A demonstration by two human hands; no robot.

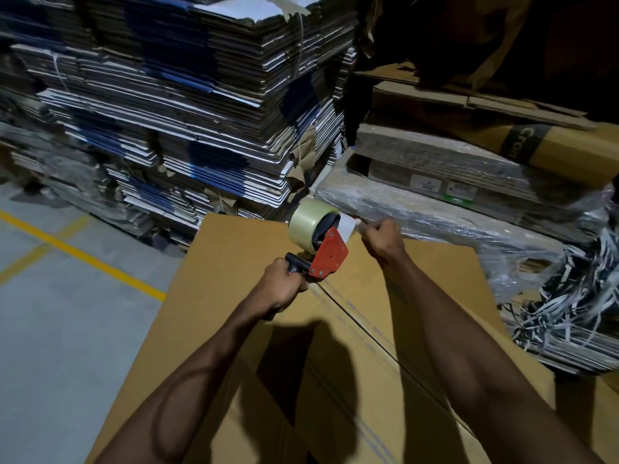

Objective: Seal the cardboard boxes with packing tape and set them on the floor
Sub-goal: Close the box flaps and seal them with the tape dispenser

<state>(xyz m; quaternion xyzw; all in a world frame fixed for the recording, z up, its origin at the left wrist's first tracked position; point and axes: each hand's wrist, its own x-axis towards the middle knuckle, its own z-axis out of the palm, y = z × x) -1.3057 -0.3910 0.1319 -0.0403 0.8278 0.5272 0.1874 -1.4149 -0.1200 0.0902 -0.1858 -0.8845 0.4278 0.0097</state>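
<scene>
1. Two bare hands are seen from the head camera above a large brown cardboard box [234, 262], whose top flaps are closed along a centre seam [355, 316] running from the far edge toward the viewer.
2. A tape dispenser [330, 254] with a red frame is held by the left hand [284, 289]; the fingers are curled tightly round its black handle [296, 264].
3. A roll of clear packing tape [306, 222] is mounted on the dispenser, which is raised over the far part of the seam; whether it touches the cardboard cannot be told.
4. A short free end of tape [348, 226] is pinched between the thumb and fingertips of the right hand [382, 239], just beside the dispenser's right side, near the box's far edge.
5. Both forearms are stretched forward over the box top, and their shadow falls on the near flaps.
6. A tall stack of flattened cartons [187, 105] is seen behind the box to the left.
7. A plastic-wrapped bundle of cardboard sheets [452, 209] lies to the right, with loose strapping [569, 296] tangled beside it.
8. A grey concrete floor [60, 329] marked with yellow lines [80, 252] is visible on the left.
</scene>
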